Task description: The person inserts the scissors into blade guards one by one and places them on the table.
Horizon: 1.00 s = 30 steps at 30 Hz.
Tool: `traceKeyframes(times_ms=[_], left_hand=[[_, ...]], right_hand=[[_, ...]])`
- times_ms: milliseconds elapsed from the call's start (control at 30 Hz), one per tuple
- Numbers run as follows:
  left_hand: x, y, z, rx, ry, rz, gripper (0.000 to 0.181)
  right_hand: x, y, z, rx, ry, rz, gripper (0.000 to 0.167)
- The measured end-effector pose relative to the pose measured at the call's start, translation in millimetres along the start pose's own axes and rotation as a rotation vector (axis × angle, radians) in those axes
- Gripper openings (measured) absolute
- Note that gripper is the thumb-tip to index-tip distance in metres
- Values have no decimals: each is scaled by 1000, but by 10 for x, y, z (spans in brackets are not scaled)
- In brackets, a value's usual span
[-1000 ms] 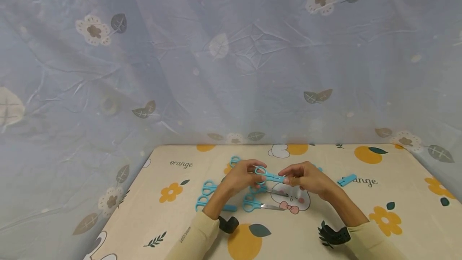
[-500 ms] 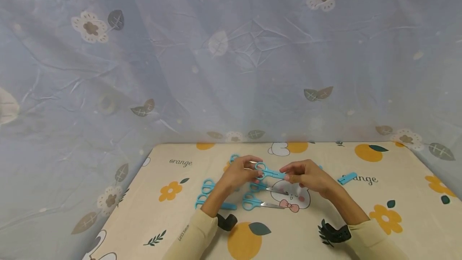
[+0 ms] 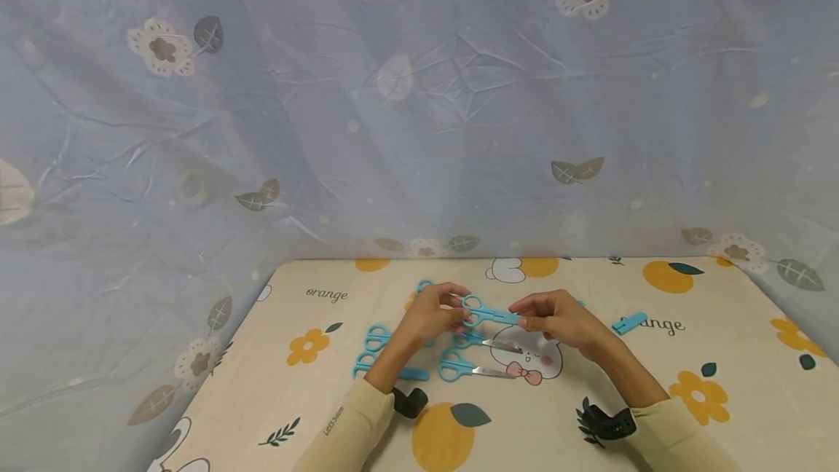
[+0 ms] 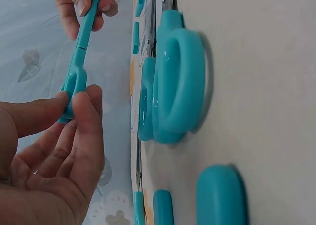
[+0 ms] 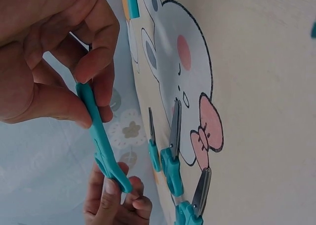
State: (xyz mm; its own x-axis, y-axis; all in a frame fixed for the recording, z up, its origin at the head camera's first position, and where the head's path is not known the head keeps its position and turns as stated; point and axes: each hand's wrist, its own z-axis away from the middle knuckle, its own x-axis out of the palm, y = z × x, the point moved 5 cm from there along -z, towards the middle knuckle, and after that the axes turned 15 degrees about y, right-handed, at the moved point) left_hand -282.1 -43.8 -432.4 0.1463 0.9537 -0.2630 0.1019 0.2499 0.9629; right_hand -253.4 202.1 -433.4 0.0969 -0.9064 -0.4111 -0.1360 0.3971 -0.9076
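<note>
Blue scissors (image 3: 483, 313) are held above the table between both hands, their blades inside a blue cover (image 3: 506, 317). The left hand (image 3: 429, 317) pinches the finger loops; in the left wrist view its thumb and fingers meet on the loops (image 4: 75, 81). From the other end, the right hand (image 3: 564, 323) pinches the cover, which the right wrist view shows as a blue strip (image 5: 98, 128) between thumb and fingers. Under the hands, two scissors with bare metal blades (image 3: 493, 372) lie on the cloth, one nearer the person than the other.
Covered scissors (image 3: 413, 374) and another pair's loops (image 3: 376, 337) lie left, partly behind the left forearm. More loops (image 3: 424, 285) show beyond the left hand. A loose blue cover (image 3: 630, 323) lies right on the patterned tablecloth (image 3: 262, 384). A patterned curtain (image 3: 419, 130) stands behind.
Both hands and the held scissors have risen slightly in the head view since a second ago, and the scissors' loops have shifted a little left. The grips look the same.
</note>
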Motion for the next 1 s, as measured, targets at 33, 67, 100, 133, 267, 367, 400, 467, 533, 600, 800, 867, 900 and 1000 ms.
traceKeyframes(times_ms=[33,67,100,133,267,367,400,467,533,600,800,867,900,1000], left_hand=[[-3,0,-1,12,3,-14,34],[-7,-2,-3,25,6,-30,34],[-10,-4,-6,37,9,-45,34],[-14,-4,-8,46,10,-55,34],[-33,-15,-19,67,18,-83,34],[-57,-31,-31,67,28,-93,34],[-66,-34,-32,65,32,-98,34],[-84,-34,-33,58,40,-102,33],[-97,-28,-30,51,41,-101,33],[-106,-23,-24,48,38,-101,33],[-132,-34,-20,35,15,-85,33],[-148,-33,-19,32,12,-84,34],[-157,-31,-18,31,11,-84,34],[-193,-23,-21,38,12,-93,34]], right_hand=[[0,-1,1,1,2,0,33],[0,-2,2,-3,2,1,33],[2,-4,4,-6,2,0,33],[2,-2,7,-8,3,1,33],[11,17,10,-6,7,-4,33],[21,42,2,4,10,3,34],[25,50,-3,11,13,6,33],[31,63,-13,20,17,16,32],[38,66,-20,27,18,21,32],[43,67,-19,40,20,17,30],[57,53,1,38,12,16,31],[59,48,4,33,11,19,32],[59,46,5,31,10,20,32],[55,42,6,28,8,22,32]])
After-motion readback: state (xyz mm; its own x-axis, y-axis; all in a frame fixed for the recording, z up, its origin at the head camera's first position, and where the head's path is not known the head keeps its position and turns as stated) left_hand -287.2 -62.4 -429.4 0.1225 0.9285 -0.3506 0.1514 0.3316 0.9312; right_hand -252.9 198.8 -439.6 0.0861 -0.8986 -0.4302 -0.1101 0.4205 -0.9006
